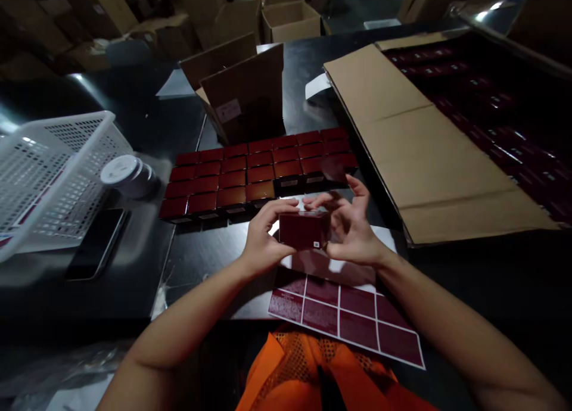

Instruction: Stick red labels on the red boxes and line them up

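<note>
on the dark surface (pixel 147 119) many dark red boxes (pixel 250 176) already stand in rows; a label sheet (pixel 348 315) keeps most stickers. left hand (pixel 261 241) and right hand (pixel 353 232) both grip one small box (pixel 304 229) above the sheet.

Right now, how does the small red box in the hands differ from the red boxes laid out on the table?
The held red box is lifted between the left hand and right hand, alone; the rows of red boxes rest on the table, packed side by side, untouched. Both look alike in dark red colour and size.
</note>
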### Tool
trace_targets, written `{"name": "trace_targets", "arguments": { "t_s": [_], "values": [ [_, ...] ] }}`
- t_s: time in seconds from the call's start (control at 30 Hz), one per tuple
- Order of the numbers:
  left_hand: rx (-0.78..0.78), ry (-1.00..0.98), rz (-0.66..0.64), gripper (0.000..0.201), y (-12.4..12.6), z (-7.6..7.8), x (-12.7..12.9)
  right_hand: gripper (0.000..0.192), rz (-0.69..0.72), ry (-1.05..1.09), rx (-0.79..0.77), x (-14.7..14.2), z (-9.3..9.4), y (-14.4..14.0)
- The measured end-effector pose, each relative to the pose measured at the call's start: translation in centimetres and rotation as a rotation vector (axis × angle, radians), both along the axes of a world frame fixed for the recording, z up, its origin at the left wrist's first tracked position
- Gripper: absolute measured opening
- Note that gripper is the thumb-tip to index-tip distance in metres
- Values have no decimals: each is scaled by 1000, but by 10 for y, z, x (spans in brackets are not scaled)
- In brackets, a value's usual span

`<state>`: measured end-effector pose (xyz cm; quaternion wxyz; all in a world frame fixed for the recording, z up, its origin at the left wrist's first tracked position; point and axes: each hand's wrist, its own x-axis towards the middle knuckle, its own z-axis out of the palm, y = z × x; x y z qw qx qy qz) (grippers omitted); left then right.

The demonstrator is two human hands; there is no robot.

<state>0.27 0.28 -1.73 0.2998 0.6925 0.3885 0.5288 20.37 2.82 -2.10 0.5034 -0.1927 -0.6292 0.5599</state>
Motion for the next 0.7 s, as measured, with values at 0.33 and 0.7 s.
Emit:
{"name": "trace_targets", "arguments": {
  "t_s": [0.33, 0.7],
  "values": [
    [-41, 0, 104, 49, -5, -2, 1, 110, -186, -174, 290, 2, 14, -3],
    [-2, -61, -69, 50, -7, 8, 2, 101, -22, -47, -1, 4, 13, -3]
  ]
}}
